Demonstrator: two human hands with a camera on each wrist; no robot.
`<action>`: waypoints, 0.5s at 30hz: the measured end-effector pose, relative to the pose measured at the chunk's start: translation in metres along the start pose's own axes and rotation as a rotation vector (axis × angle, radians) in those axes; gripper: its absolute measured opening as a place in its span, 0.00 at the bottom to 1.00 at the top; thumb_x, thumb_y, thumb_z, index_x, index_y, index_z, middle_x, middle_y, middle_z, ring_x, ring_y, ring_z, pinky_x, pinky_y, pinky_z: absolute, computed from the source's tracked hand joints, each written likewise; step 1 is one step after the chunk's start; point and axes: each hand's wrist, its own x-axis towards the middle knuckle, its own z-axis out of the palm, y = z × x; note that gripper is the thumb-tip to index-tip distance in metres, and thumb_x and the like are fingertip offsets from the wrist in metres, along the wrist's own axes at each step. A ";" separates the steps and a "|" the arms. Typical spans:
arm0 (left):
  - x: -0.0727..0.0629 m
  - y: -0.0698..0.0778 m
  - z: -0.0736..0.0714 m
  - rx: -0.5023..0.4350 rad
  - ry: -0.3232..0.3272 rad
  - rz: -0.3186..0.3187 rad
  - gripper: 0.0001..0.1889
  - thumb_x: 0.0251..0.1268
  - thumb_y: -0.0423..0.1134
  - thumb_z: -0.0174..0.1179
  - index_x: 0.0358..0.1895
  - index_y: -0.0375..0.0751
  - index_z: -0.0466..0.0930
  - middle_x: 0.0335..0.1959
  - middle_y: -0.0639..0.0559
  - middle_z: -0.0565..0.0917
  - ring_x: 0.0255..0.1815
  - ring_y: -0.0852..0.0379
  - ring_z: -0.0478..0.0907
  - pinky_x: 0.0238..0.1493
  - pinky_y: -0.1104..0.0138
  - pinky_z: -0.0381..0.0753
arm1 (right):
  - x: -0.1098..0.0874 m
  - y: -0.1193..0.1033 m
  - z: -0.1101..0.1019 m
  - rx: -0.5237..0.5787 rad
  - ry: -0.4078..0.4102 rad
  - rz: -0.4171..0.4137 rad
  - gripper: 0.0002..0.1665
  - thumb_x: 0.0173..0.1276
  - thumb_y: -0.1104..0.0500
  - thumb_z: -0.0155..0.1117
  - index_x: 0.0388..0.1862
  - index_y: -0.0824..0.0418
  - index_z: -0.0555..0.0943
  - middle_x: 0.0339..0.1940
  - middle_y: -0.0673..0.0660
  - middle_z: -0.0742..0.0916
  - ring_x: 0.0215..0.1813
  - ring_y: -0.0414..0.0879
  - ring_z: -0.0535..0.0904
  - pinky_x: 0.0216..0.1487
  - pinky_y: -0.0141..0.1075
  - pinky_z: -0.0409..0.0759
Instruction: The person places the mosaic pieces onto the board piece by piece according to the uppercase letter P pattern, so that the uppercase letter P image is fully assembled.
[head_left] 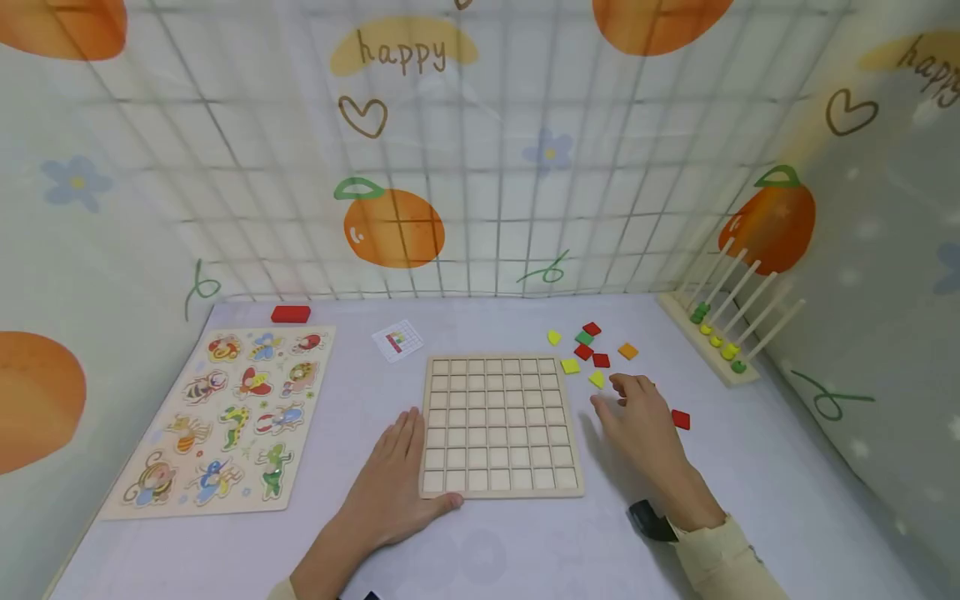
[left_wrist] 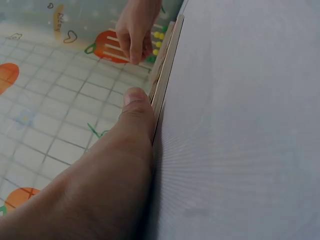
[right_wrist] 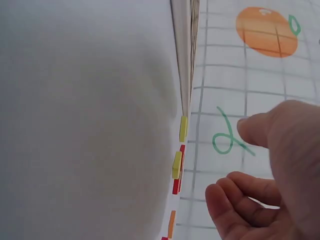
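A wooden grid board (head_left: pixel 498 425) of square cells lies in the middle of the table, its cells bare. My left hand (head_left: pixel 393 483) rests along its left edge with fingers straight and the thumb at the near left corner. My right hand (head_left: pixel 639 421) hovers right of the board, fingers loosely bent and apart from the thumb; in the right wrist view nothing shows between them. Just beyond its fingertips lies a yellow piece (head_left: pixel 597 380). Around that are a yellow square tile (head_left: pixel 571 366), red tiles (head_left: pixel 602 360), a green tile (head_left: pixel 584 337) and an orange tile (head_left: pixel 627 351).
At the left lies a wooden insect puzzle board (head_left: pixel 247 400). Behind it sits a red block (head_left: pixel 291 314). A small pattern card (head_left: pixel 398 341) lies beyond the grid board. A peg rack (head_left: pixel 708 342) with beads stands at the right. One red tile (head_left: pixel 681 419) lies beside my right hand.
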 end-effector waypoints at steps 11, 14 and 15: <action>0.001 0.001 0.001 -0.010 -0.018 -0.003 0.70 0.51 0.87 0.48 0.82 0.30 0.45 0.84 0.36 0.49 0.85 0.40 0.47 0.83 0.49 0.55 | 0.024 0.004 0.008 0.017 -0.034 0.064 0.32 0.71 0.49 0.66 0.65 0.69 0.76 0.54 0.65 0.83 0.52 0.57 0.80 0.54 0.52 0.85; 0.002 0.002 0.001 -0.016 -0.013 -0.008 0.70 0.50 0.87 0.48 0.82 0.30 0.46 0.84 0.36 0.49 0.85 0.40 0.47 0.83 0.49 0.55 | 0.029 0.005 0.011 0.002 -0.048 0.085 0.32 0.71 0.49 0.67 0.64 0.69 0.77 0.52 0.65 0.83 0.50 0.55 0.79 0.53 0.50 0.85; 0.003 0.002 0.001 -0.019 -0.014 -0.009 0.70 0.50 0.88 0.48 0.82 0.31 0.46 0.84 0.36 0.49 0.85 0.40 0.47 0.83 0.49 0.54 | 0.030 0.005 0.011 -0.001 -0.049 0.088 0.32 0.71 0.49 0.67 0.64 0.69 0.77 0.52 0.65 0.83 0.49 0.55 0.78 0.52 0.50 0.85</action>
